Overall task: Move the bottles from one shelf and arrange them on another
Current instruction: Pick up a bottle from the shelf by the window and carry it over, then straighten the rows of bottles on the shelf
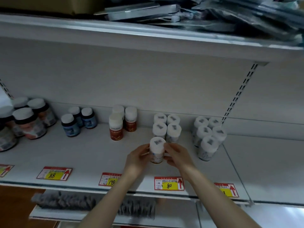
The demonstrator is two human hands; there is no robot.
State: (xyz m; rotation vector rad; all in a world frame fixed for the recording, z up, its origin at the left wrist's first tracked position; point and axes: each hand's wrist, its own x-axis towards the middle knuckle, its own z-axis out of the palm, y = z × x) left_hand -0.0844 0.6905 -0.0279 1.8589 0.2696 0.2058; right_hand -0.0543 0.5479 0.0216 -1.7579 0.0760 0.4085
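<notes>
A white-capped bottle [157, 151] stands upright on the white shelf [85, 155], just in front of a block of several matching white bottles [167, 127]. My left hand [138, 157] grips its left side and my right hand [176, 154] grips its right side, fingers curled round the body. Its lower label is partly hidden by my fingers. Another cluster of several white bottles [208, 137] stands to the right.
Further left on the shelf are three red-labelled bottles [121, 123], three blue ones [77, 121] and several dark jars [28, 121]. Price tags [169, 184] line the front edge. A slotted upright [238, 94] rises at right. Another shelf overhead carries dark packages [197, 15].
</notes>
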